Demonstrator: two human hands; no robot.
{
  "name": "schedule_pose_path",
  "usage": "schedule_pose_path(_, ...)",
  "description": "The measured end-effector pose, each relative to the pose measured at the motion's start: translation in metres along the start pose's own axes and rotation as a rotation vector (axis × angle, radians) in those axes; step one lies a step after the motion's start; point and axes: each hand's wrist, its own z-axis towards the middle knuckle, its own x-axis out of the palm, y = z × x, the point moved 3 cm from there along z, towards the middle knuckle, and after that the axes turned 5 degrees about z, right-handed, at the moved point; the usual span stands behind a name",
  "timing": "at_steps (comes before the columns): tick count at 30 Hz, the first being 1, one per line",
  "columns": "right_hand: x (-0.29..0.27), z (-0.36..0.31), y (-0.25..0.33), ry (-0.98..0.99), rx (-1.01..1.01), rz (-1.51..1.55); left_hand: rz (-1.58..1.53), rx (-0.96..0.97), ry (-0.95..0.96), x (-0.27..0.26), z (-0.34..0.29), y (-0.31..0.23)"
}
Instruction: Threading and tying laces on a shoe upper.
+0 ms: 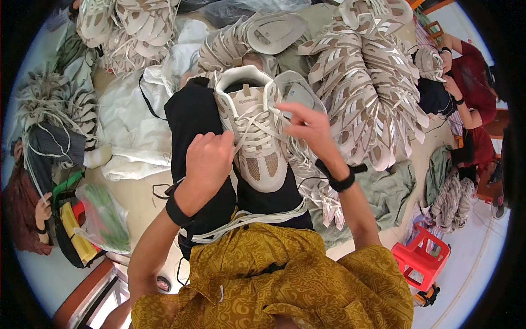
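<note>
A beige and white sneaker (256,160) rests on my dark-trousered legs, toe toward me. Its white shoelace (256,130) crosses the tongue in several rows. My left hand (207,163) is closed in a fist at the shoe's left side, with a strand of lace running to its fingers; the fingertips are partly hidden. On the right side of the shoe, my right hand (308,127) pinches a lace end close to the upper eyelets, its index finger stretched toward the tongue. A bundle of loose white laces (246,219) lies across my lap.
Long rows of beige shoe uppers (366,82) are piled ahead at the right, and more uppers (139,27) at the far left. White sheeting (134,126) covers the floor to the left. A red stool (422,257) stands at lower right. Other people sit on both sides.
</note>
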Motion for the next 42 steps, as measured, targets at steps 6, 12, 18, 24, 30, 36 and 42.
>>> schedule_pose_path(6,-0.054,-0.076,-0.019,-0.044,0.130,0.105,-0.233,-0.092,-0.027,-0.007,-0.004,0.000)
schedule_pose_path(12,-0.060,-0.090,-0.019,-0.143,0.284,0.118,0.033,0.002,0.036,0.008,-0.005,-0.012)
schedule_pose_path(18,0.007,-0.030,-0.006,-0.084,-0.062,-0.148,-0.388,-0.037,0.239,0.007,0.000,-0.001)
schedule_pose_path(24,0.032,-0.017,-0.005,0.010,-0.047,-0.286,-1.822,-0.596,0.408,-0.012,0.000,0.022)
schedule_pose_path(30,0.011,-0.001,-0.007,0.091,0.156,0.383,-2.381,-0.217,0.123,-0.043,0.041,0.059)
schedule_pose_path(36,-0.026,0.058,0.007,0.088,0.081,1.165,-1.546,-0.421,-0.376,-0.095,0.079,0.160)
schedule_pose_path(42,-0.079,0.085,0.028,-0.454,-0.260,0.881,-0.051,-0.333,-0.605,-0.110,0.065,0.123)
